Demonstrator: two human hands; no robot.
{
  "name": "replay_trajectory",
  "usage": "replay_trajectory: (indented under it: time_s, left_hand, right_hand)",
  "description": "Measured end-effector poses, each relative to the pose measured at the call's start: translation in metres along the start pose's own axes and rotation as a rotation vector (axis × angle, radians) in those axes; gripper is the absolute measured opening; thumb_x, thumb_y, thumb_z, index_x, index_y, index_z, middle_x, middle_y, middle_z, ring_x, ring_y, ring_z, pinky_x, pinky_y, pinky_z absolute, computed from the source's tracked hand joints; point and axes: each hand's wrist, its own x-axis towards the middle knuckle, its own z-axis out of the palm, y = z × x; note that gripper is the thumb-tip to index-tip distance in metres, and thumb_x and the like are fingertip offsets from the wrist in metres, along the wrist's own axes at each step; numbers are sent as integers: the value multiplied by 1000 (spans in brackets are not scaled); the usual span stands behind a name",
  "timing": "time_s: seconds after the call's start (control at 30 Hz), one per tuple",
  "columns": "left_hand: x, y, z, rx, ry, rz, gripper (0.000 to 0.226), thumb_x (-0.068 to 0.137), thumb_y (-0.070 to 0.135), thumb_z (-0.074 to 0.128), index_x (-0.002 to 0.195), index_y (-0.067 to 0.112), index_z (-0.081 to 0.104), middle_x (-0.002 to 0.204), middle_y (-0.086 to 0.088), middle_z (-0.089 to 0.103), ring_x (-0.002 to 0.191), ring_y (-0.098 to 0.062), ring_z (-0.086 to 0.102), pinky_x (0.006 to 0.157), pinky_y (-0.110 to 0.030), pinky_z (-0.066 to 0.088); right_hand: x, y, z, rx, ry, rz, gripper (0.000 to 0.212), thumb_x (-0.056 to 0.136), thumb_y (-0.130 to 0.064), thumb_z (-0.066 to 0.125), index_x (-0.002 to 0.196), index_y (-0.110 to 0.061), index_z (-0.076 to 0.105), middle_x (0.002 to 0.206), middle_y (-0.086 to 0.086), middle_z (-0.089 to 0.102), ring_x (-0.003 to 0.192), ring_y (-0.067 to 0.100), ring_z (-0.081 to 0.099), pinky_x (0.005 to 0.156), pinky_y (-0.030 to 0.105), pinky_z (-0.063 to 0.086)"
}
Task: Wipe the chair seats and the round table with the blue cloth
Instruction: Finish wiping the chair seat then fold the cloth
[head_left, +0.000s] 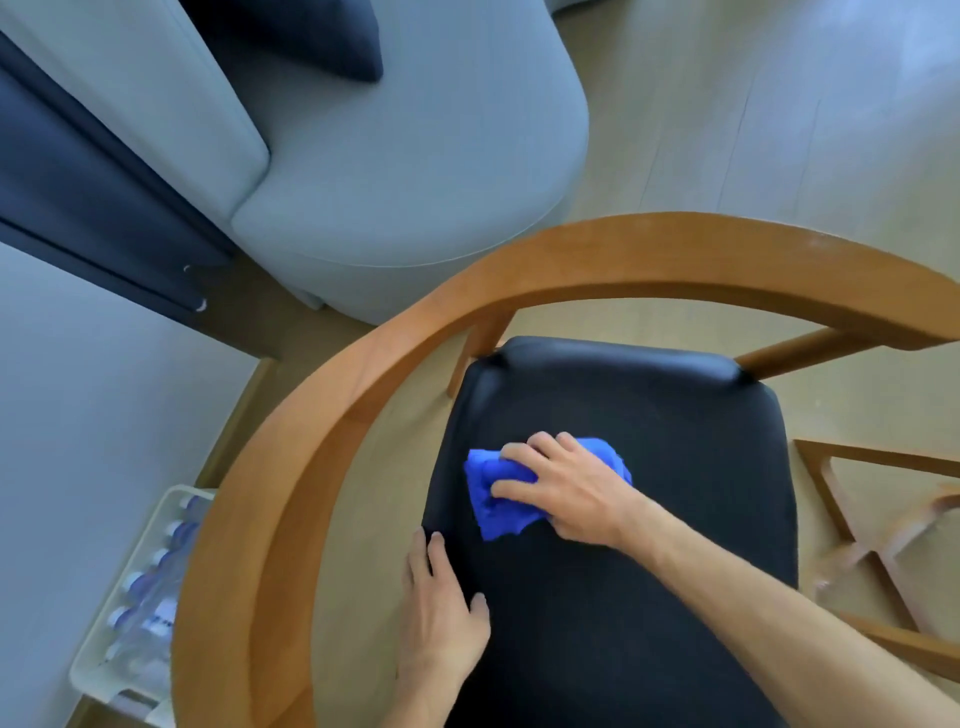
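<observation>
A black padded chair seat (675, 467) fills the lower middle of the head view, ringed by a curved wooden backrest (623, 249). A crumpled blue cloth (493, 504) lies on the seat's left half. My right hand (566, 488) presses down on the cloth, its fingers curled over the bunched fabric. My left hand (441, 613) rests on the seat's left edge with fingers straight and the thumb on top of the cushion. The round table is not in view.
A pale grey sofa (395, 171) with a dark cushion (311, 36) stands beyond the chair. A white crate of water bottles (135, 597) sits on the floor at the lower left. A wooden frame (872, 519) of another piece of furniture is at the right.
</observation>
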Motion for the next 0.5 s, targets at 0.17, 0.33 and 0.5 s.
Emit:
replay_trajectory:
  time_s: [0.17,0.33,0.5]
  left_hand:
    - [16,30,-31,-118,171,-25,57,94,23,48,145,12,26,152,-6,23,138,-22,27,108,-35,36]
    - [26,99,-44,-210,334,193,51,94,32,47,139,14,34,142,-5,33,124,-24,40,97,-42,43]
    - [28,160,-12,-66,270,281,67,89,55,44,145,29,19,150,-9,13,127,-29,28,94,-46,39]
  right_hand:
    - [-7,7,-4,404,166,1143,57,86,-21,57,141,-25,39,141,10,33,112,33,41,90,41,43]
    - [-50,-28,9,938,366,985,59,91,-52,50,145,-41,28,150,-11,25,135,4,27,104,27,33]
    - [-118,13,42,365,353,1226,47,97,-29,49,143,-19,43,154,12,30,143,29,24,115,47,23]
